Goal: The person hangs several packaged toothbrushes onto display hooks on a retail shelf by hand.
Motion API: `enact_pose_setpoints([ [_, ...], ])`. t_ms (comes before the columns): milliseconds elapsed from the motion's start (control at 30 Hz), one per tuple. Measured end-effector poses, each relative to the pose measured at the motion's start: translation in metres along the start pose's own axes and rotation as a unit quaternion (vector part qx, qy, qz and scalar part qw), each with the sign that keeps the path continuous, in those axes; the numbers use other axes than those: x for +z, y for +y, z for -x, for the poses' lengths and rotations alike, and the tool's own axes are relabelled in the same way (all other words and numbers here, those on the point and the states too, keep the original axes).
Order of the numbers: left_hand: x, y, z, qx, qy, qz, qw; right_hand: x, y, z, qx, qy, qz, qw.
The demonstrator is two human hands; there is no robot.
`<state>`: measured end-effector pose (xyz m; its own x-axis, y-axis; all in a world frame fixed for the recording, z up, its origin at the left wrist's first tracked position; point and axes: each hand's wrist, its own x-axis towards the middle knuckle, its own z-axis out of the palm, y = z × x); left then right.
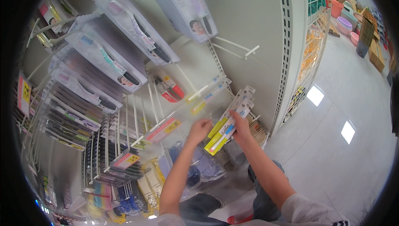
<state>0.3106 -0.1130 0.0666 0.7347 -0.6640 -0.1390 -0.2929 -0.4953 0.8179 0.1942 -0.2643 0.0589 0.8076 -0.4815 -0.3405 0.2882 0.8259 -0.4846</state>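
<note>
My right hand grips several toothbrush blister packs, long and narrow with yellow-green lower ends. The front pack shows a toothbrush with a white, blue and pink handle. Close by on the left, my left hand has its fingers curled, with no pack plainly in it; the fingertips are partly hidden. Just beyond the hands, similar toothbrush packs hang on a white display hook, somewhat blurred.
Hairbrush packs hang on long prongs at upper left. Price tags stick out from the rack. Bagged goods lie low below the hands. A wire mesh panel stands at right, beside the shiny tiled floor.
</note>
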Motion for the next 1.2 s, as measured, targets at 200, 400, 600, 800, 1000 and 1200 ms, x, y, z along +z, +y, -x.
enact_pose_setpoints([
  [200, -0.01, 0.005, 0.023, -0.096, -0.054, 0.191, 0.975, -0.001, 0.005, -0.004, -0.009, -0.004, -0.005, 1.0],
  [400, -0.008, 0.012, 0.032, -0.154, -0.038, 0.256, 0.954, -0.007, 0.006, -0.006, -0.012, -0.002, -0.009, 1.0],
  [600, -0.008, 0.009, 0.038, -0.142, -0.029, 0.241, 0.96, -0.009, 0.006, -0.008, -0.005, 0.002, -0.01, 1.0],
  [800, -0.007, -0.001, 0.036, -0.132, 0.026, 0.278, 0.951, -0.009, 0.006, -0.007, 0.003, -0.004, -0.003, 1.0],
  [1000, -0.006, -0.004, 0.03, -0.138, 0.082, 0.298, 0.941, -0.01, 0.005, -0.007, 0.004, -0.002, 0.01, 1.0],
  [1200, -0.006, -0.003, 0.028, -0.149, 0.099, 0.312, 0.933, -0.011, 0.009, -0.007, -0.021, 0.008, 0.02, 1.0],
])
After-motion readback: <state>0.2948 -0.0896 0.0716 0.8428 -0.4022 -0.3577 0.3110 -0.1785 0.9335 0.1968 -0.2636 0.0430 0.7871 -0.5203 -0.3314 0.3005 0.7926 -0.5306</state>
